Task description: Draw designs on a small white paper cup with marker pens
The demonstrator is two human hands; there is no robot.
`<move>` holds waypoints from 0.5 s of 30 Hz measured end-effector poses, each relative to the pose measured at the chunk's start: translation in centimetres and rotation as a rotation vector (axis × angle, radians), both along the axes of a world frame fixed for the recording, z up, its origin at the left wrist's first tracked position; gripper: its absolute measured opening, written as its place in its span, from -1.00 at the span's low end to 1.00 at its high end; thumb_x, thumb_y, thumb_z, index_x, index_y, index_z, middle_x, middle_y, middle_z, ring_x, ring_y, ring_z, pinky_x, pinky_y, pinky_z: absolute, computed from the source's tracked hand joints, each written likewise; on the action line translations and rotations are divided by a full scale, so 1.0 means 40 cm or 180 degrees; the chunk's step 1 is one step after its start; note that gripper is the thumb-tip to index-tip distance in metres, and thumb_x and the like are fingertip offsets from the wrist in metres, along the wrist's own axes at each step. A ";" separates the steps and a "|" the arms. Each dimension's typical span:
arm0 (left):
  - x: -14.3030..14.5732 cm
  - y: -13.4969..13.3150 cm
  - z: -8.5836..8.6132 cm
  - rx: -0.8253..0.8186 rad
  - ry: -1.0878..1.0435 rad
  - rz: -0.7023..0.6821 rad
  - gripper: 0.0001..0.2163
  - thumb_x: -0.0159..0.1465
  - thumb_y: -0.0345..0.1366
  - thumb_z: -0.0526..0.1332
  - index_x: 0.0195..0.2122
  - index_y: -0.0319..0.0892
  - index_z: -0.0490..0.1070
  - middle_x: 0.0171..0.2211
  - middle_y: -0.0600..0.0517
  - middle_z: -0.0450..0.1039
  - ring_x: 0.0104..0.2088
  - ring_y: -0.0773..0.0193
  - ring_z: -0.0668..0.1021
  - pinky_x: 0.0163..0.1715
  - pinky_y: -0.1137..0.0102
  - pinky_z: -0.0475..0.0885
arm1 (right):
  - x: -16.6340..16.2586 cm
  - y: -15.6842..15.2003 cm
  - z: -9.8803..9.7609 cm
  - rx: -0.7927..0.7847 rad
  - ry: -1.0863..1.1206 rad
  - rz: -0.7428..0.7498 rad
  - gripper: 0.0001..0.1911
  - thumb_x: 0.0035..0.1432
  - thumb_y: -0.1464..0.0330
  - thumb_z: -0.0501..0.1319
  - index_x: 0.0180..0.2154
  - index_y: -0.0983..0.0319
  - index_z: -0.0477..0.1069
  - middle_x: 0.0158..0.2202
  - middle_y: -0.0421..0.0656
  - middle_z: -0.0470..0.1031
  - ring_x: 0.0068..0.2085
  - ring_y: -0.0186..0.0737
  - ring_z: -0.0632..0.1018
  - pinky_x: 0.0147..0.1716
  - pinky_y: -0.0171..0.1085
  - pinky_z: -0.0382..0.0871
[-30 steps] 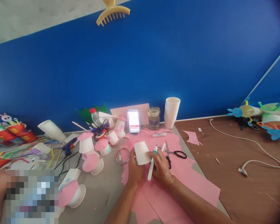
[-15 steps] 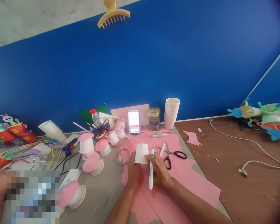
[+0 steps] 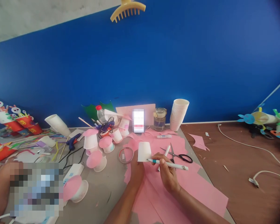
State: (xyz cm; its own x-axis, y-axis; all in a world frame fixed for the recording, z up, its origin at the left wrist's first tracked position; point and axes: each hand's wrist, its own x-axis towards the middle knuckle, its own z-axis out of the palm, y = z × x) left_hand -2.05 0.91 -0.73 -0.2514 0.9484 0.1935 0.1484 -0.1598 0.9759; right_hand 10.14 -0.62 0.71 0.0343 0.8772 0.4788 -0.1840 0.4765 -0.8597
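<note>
My left hand (image 3: 137,169) is closed around a white paper cup (image 3: 144,151), held upside down with the wider rim toward me; part of the hand is hidden behind it. My right hand (image 3: 168,175) grips a white marker (image 3: 176,165) with a teal band, its tip at the cup's lower right side. Whether the tip touches the cup I cannot tell. Beneath both hands lie sheets of pink paper (image 3: 196,189). Black-handled scissors (image 3: 185,158) rest open on the paper, beside a white marker or cap (image 3: 167,150). A roll of clear tape (image 3: 126,155) lies left of the cup.
Pink-topped paper cups (image 3: 96,160) stand to the left. At the back are a phone (image 3: 138,121), a glass jar (image 3: 159,119) and a stack of paper cups (image 3: 179,115). A white cable (image 3: 242,138) crosses the brown table. Another person's hand (image 3: 4,177) is at far left.
My right hand has turned the marker from upright to nearly level, bringing its tip to the cup. The cup stays in my left hand. The whole view has shifted slightly.
</note>
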 end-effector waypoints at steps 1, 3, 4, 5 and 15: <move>0.000 0.000 -0.003 -0.0012 -0.0012 0.0000 -0.85 0.18 -0.37 0.06 -0.33 -0.17 0.42 -0.33 0.00 0.49 -0.30 0.20 0.48 -0.29 0.33 0.39 | -0.001 0.001 0.001 -0.0046 0.0012 0.0010 -0.65 0.34 0.20 -0.01 -0.30 0.19 0.48 -0.47 -0.18 0.37 -0.42 -0.24 0.42 -0.47 -0.28 0.30; 0.001 -0.001 -0.003 -0.0033 -0.0042 -0.0007 -0.84 0.18 -0.37 0.07 -0.30 -0.18 0.43 -0.31 0.00 0.49 -0.28 0.20 0.49 -0.27 0.32 0.39 | -0.002 0.003 0.004 -0.0096 0.0001 0.0003 -0.64 0.33 0.18 0.02 -0.35 0.20 0.48 -0.49 -0.18 0.36 -0.45 -0.26 0.41 -0.51 -0.30 0.27; 0.001 -0.002 -0.002 -0.0045 -0.0064 -0.0019 -0.84 0.18 -0.37 0.07 -0.30 -0.18 0.43 -0.32 0.00 0.49 -0.28 0.19 0.49 -0.27 0.32 0.39 | -0.002 0.003 0.005 -0.0106 -0.0004 -0.0017 -0.63 0.32 0.17 0.02 -0.37 0.21 0.48 -0.50 -0.18 0.36 -0.46 -0.27 0.40 -0.52 -0.30 0.26; 0.001 -0.003 0.000 -0.0057 -0.0090 -0.0032 -0.84 0.17 -0.37 0.08 -0.30 -0.18 0.43 -0.32 0.00 0.49 -0.28 0.19 0.50 -0.27 0.32 0.39 | -0.001 0.004 0.007 -0.0115 -0.0008 -0.0041 -0.62 0.32 0.16 0.03 -0.38 0.21 0.47 -0.51 -0.18 0.36 -0.47 -0.27 0.39 -0.53 -0.31 0.25; 0.000 -0.003 0.000 -0.0154 0.0002 -0.0104 -0.83 0.18 -0.38 0.05 -0.27 -0.18 0.41 -0.32 0.01 0.48 -0.31 0.22 0.49 -0.31 0.34 0.38 | -0.003 0.003 0.019 -0.0246 -0.0119 -0.0098 -0.58 0.29 0.12 0.04 -0.46 0.22 0.43 -0.55 -0.19 0.34 -0.54 -0.31 0.34 -0.62 -0.34 0.21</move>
